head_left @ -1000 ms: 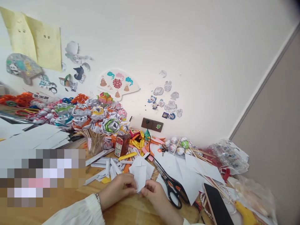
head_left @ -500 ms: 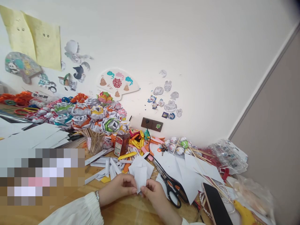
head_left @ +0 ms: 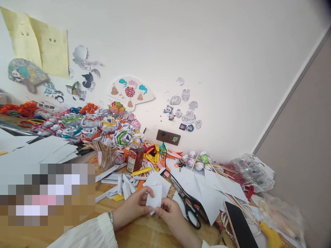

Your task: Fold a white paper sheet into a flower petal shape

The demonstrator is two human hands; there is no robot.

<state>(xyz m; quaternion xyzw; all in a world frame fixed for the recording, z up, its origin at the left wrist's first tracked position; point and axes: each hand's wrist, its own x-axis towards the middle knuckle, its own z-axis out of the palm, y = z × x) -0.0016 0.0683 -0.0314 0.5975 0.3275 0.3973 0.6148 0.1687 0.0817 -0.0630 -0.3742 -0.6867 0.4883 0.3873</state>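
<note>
- The left hand (head_left: 134, 208) pinches the left side of a small white paper (head_left: 155, 201), thumb in front, a finger bent over its upper part.
- The right hand (head_left: 170, 217) grips the paper's lower right corner between thumb and fingers.
- The paper is upright between both hands, toward the near edge of the tabletop (head_left: 139, 236); whether it touches the wood cannot be told.
- Black scissors (head_left: 184, 197) lie just beyond the right hand, blades toward the far edge, partly over white sheets (head_left: 212, 198).
- A phone (head_left: 240, 224) lies toward the near right corner, a yellow tool (head_left: 270, 234) beside it.
- White strips (head_left: 120, 184) are scattered beyond the left hand.
- Behind them, toward the far edge, stand a labelled jar (head_left: 131, 160) and a clear cup of sticks (head_left: 107, 155), near heaped paper flowers (head_left: 124, 137).
</note>
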